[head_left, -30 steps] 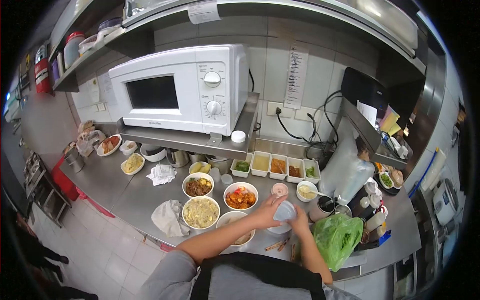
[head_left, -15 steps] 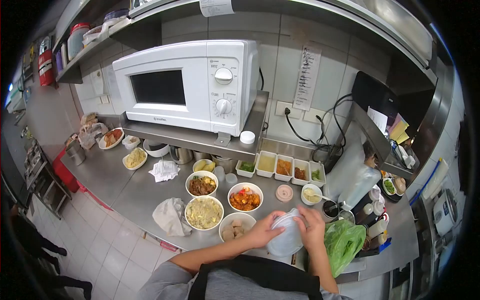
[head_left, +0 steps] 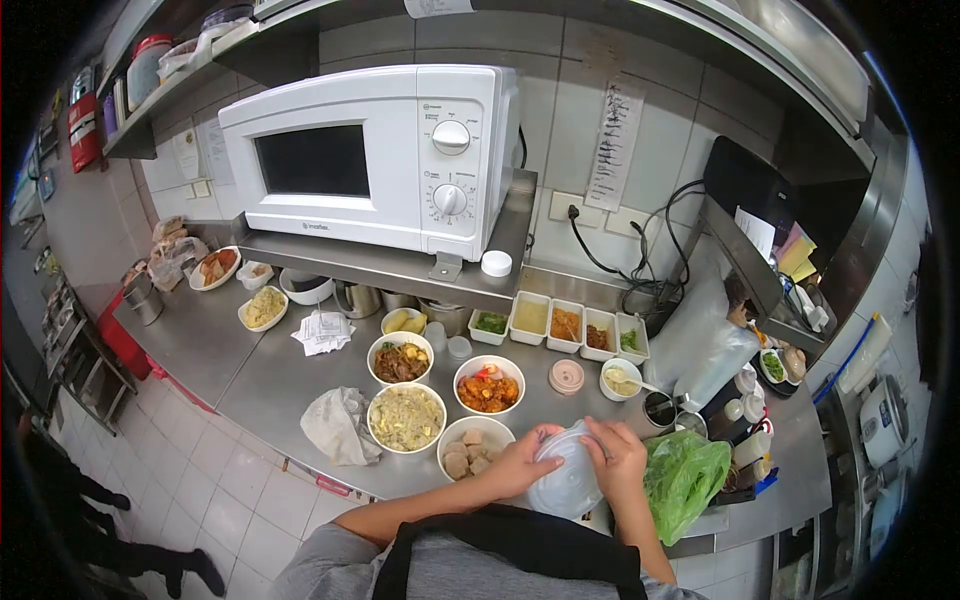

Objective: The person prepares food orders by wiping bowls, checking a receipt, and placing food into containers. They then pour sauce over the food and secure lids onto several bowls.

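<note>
Both hands hold a translucent round plastic lid or container (head_left: 565,484) at the counter's front edge. My left hand (head_left: 528,464) grips its left rim, and my right hand (head_left: 616,456) pinches its upper right side. Left of them sits a bowl of pale round pieces (head_left: 474,449). Behind that stands a bowl of red saucy food (head_left: 489,388). Farther left are a bowl of yellowish rice (head_left: 407,417) and a bowl of dark meat (head_left: 400,360). A green plastic bag (head_left: 685,482) lies beside my right forearm.
A white microwave (head_left: 370,165) stands on a raised shelf. Small ingredient trays (head_left: 565,325) line the counter's back. Bottles (head_left: 745,420) stand at right, a crumpled cloth (head_left: 338,427) and papers (head_left: 323,332) at left. A person's legs (head_left: 130,550) show at lower left.
The camera view has shifted slightly. Both hands still hold the clear plastic piece, with small finger movements. The person at lower left has moved a leg to the right.
</note>
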Available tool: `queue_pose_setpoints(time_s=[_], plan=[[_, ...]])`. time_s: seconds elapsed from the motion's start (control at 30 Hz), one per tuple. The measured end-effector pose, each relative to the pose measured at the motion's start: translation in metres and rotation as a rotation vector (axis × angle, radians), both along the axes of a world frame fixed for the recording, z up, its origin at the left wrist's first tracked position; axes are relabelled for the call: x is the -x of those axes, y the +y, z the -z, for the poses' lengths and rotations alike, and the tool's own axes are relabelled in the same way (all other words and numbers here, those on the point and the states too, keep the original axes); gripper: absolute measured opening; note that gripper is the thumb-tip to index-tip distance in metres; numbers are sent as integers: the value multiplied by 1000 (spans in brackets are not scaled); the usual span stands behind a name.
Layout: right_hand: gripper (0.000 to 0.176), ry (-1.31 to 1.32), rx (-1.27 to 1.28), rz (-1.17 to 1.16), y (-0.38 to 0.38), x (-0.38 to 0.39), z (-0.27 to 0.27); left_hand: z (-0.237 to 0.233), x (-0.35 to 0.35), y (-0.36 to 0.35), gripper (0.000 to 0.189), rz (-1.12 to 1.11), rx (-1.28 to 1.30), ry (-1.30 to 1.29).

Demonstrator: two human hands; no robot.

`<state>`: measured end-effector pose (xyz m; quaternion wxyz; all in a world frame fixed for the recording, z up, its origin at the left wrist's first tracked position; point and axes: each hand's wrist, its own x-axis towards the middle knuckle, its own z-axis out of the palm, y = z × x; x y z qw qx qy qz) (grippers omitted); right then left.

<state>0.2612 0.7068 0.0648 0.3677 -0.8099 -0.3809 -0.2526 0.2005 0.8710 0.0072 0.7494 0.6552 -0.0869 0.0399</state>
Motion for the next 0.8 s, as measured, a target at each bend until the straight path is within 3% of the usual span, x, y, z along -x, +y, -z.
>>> queue_pose_setpoints(time_s=[0.13, 0.27, 0.37, 0.47, 0.6, 0.7, 0.8], plan=[[31, 108, -2, -12, -4, 1, -2, 8, 0, -1, 43, -79, -170, -25], [28, 253, -13, -9, -5, 9, -7, 17, 1, -4, 46, -49, -93, -21], [27, 240, -4, 27, -3, 15, -6, 20, 2, -2, 44, -36, -105, -14], [28, 103, -33, -3, -4, 13, 3, -6, 14, 0, 41, 27, -65, 71], [23, 166, -101, -73, -7, 13, 1, -15, 21, 1, 40, 41, 15, 79], [15, 423, -99, -120, -9, 10, -12, -23, 26, 0, 40, 74, 98, 95], [10, 556, -44, -210, -14, 0, -13, -31, 22, 1, 34, 62, -68, 74]])
